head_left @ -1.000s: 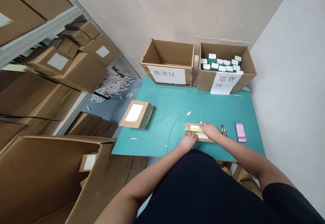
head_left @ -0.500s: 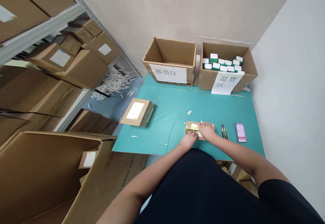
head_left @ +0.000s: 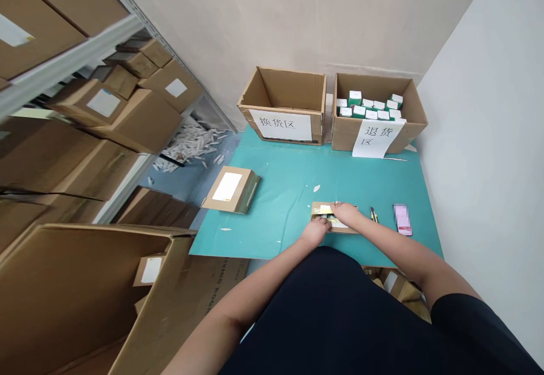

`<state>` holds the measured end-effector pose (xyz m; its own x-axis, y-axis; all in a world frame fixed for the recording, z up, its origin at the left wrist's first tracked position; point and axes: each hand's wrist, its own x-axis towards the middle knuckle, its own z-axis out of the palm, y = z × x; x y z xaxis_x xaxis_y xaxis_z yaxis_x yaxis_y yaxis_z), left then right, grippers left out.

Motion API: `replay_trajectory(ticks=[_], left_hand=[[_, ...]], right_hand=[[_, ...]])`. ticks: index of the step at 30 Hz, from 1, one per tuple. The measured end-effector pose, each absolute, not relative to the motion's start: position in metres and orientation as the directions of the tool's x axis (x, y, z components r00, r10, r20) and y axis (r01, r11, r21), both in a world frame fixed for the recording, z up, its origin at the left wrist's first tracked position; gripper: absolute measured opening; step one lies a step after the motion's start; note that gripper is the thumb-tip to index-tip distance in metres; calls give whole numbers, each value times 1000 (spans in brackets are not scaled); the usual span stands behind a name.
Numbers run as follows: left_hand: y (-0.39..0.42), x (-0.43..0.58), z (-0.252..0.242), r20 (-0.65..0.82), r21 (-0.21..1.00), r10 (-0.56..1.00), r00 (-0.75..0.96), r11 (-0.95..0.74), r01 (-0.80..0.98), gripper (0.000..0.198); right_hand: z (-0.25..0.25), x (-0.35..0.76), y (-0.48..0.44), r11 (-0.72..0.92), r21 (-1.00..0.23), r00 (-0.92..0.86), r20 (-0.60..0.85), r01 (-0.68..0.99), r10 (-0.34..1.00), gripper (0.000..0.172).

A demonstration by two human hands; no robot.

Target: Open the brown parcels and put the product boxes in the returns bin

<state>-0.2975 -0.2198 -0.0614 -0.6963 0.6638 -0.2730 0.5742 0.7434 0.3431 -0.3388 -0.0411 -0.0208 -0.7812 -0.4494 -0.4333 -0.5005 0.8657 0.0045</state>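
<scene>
A small flat cardboard parcel with yellowish tape lies near the front edge of the teal table. My left hand rests at its near left corner, fingers curled against the box. My right hand lies on top of the parcel, fingers bent and pressing down on the taped top. Much of the parcel is hidden under both hands.
A utility knife and a pink phone lie to the right. A second labelled parcel sits at the table's left edge. At the back stand an empty carton and a carton of green-white boxes. Shelves with cartons lie left; a large open carton is near left.
My right hand has slid leftward across the parcel top, closer to my left hand. The left hand has edged up slightly onto the box corner.
</scene>
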Motion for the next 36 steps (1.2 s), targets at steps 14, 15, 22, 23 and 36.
replay_trajectory(ticks=[14, 15, 22, 23, 36], left_hand=[[-216, -308, -68, -205, 351, 656, -727, 742, 571, 32], [-216, -309, -70, -172, 349, 651, -740, 742, 572, 39], [-219, -299, -84, -86, 368, 681, -727, 700, 612, 48], [-220, -298, -85, -91, 373, 681, -726, 699, 609, 47], [-221, -300, -92, -105, 539, 641, -760, 680, 498, 46]], right_hand=[[-8, -368, -30, 847, -107, -711, -495, -520, -499, 38], [-10, -366, -31, 856, -100, -725, -487, -508, -487, 38], [-25, -340, -55, 864, -77, -795, -359, -498, -490, 46], [-28, -337, -59, 861, -74, -799, -337, -504, -497, 47], [-36, -343, -80, 889, -123, -815, -359, -442, -455, 49]])
